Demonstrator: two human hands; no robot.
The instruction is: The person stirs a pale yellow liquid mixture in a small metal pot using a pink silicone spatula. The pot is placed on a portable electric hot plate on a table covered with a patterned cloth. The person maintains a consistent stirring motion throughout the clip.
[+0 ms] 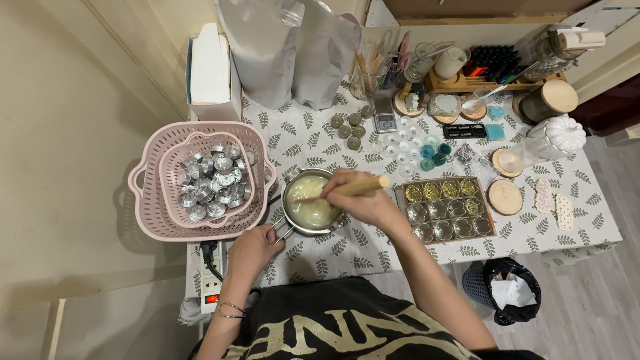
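Observation:
A small steel pot [291,225] of pale yellow melted stuff [308,202] sits on the leaf-print tablecloth [373,250]. My right hand [360,199] grips a wooden stick [365,187] whose tip dips into the pot. My left hand [255,247] is closed around the pot's handle at its lower left. A tray [398,197] of small glass cups, some with yellow-green filling, lies just right of my right hand.
A pink basket [150,220] holding several metal tealight cups [212,183] stands at the left. Silver pouches [293,53], jars, a small scale [385,119], wooden coasters [505,197] and a white pumpkin jar [557,135] crowd the back and right. A power strip [211,280] and a bin [503,290] are below the table edge.

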